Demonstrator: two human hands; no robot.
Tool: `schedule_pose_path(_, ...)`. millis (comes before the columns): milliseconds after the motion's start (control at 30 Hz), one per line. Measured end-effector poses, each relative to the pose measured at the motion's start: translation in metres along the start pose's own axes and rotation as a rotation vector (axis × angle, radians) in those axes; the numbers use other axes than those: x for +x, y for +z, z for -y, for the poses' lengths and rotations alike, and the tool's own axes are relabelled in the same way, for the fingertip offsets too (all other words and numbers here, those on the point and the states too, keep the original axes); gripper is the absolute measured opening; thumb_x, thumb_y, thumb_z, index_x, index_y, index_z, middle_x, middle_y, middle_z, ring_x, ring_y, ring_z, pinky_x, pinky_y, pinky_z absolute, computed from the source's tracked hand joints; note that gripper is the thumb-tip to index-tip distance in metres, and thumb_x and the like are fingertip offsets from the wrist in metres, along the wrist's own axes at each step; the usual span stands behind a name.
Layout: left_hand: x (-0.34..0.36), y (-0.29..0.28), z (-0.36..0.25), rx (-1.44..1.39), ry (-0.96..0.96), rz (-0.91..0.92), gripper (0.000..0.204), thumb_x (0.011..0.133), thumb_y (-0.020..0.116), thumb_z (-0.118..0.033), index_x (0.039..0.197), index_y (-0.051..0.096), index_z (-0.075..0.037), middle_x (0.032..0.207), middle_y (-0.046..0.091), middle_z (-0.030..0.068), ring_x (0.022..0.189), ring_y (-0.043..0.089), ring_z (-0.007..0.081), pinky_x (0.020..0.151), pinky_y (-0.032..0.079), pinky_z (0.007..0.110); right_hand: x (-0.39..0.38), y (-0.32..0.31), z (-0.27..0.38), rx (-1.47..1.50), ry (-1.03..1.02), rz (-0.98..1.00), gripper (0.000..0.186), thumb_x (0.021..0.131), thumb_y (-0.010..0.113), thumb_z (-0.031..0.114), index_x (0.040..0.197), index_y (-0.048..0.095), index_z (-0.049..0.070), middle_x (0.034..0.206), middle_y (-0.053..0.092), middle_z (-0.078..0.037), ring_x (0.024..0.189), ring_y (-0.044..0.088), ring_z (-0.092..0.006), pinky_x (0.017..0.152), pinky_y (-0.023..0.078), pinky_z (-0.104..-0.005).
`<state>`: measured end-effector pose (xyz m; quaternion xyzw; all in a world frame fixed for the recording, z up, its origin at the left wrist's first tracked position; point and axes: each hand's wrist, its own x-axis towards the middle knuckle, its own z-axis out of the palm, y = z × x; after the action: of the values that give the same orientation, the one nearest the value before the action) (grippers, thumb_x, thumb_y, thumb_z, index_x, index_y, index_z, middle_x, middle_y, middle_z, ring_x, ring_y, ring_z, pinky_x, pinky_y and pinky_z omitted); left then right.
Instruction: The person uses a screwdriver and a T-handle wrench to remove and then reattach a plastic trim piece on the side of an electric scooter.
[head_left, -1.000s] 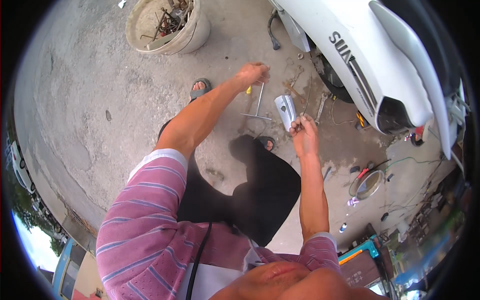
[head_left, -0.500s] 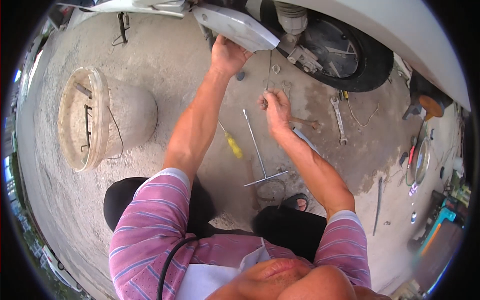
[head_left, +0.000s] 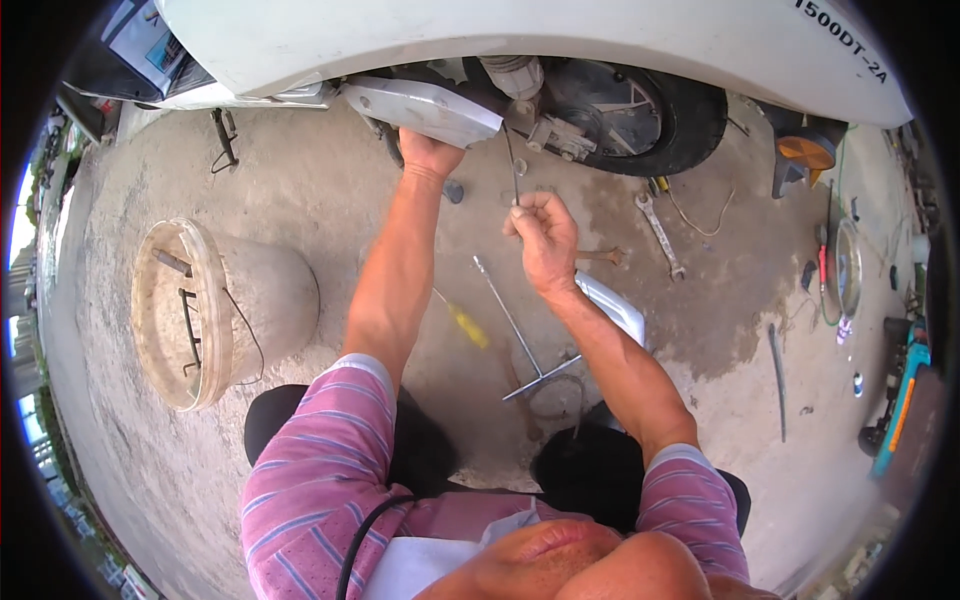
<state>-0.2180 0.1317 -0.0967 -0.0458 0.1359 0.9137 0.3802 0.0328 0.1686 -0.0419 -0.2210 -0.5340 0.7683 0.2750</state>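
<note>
In the head view, the right hand (head_left: pixel 548 245) has its fingers (head_left: pixel 532 214) closed in a narrow pinch on a thin dark rod (head_left: pixel 514 180), which runs up from them toward the underside of a white vehicle (head_left: pixel 500 35). Up and to the left of this pinch, the left hand (head_left: pixel 428 152) reaches under a silver cover (head_left: pixel 425 108); its fingers are hidden there, so I cannot tell how they stand. The cover's right end lies near the rod's upper part.

Up and to the right of the right fingers is a black tyre (head_left: pixel 705 125). Right of them, a wrench (head_left: pixel 660 235) and a rusty brown tool (head_left: pixel 601 256) lie on the concrete floor (head_left: pixel 720 300). Below them are a T-handled tool (head_left: pixel 510 315) and, farther left, a yellow-handled screwdriver (head_left: pixel 467 324). A white panel (head_left: pixel 615 303) lies partly behind the right forearm (head_left: pixel 630 355). Well left of both hands' fingers stands a pale bucket (head_left: pixel 272 310) with dark metal pieces (head_left: pixel 188 330) in it.
</note>
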Motion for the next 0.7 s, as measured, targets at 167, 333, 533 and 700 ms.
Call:
schedule_pose_path(167,-0.005,0.001,0.002,-0.041,-0.053,0.020,0.041,0.098,0.049,-0.047,0.121,0.065,-0.017,0.124,0.066,0.0018,0.118,0.057,0.0274,0.109,0.041,0.050,0.007,0.008,0.027,0.102,0.002,0.024,0.009,0.092,0.060,0.006,0.099,0.056,0.001,0.074,0.062,-0.006,0.067,0.060,-0.0129,0.065,0.048,-0.0275)
schedule_pose_path(333,-0.007,0.008,0.004,-0.027,-0.025,-0.037,0.041,0.097,0.050,-0.048,0.119,0.066,-0.018,0.123,0.066,0.0016,0.118,0.057,0.0270,0.109,0.041,0.051,0.010,0.006,0.034,0.142,0.057,-0.046,0.011,0.093,0.060,0.011,0.090,0.055,0.003,0.063,0.056,-0.004,0.054,0.053,-0.0125,0.055,0.043,-0.0277)
schedule_pose_path(533,-0.001,0.005,0.005,-0.070,-0.023,-0.038,0.043,0.095,0.051,-0.051,0.116,0.067,-0.018,0.118,0.068,0.0016,0.115,0.059,0.0277,0.106,0.043,0.051,0.035,0.013,0.051,0.117,0.357,-0.110,0.016,0.093,0.060,0.018,0.086,0.055,0.004,0.061,0.053,-0.003,0.053,0.052,-0.0152,0.052,0.040,-0.0302)
schedule_pose_path(700,0.006,-0.010,-0.001,-0.152,-0.042,0.044,0.046,0.096,0.049,-0.049,0.122,0.067,-0.015,0.124,0.068,0.0032,0.118,0.061,0.0284,0.104,0.047,0.048,0.044,0.016,0.048,0.228,0.615,-0.066,0.019,0.093,0.061,0.022,0.085,0.056,0.006,0.063,0.053,-0.004,0.055,0.054,-0.0178,0.052,0.039,-0.0320)
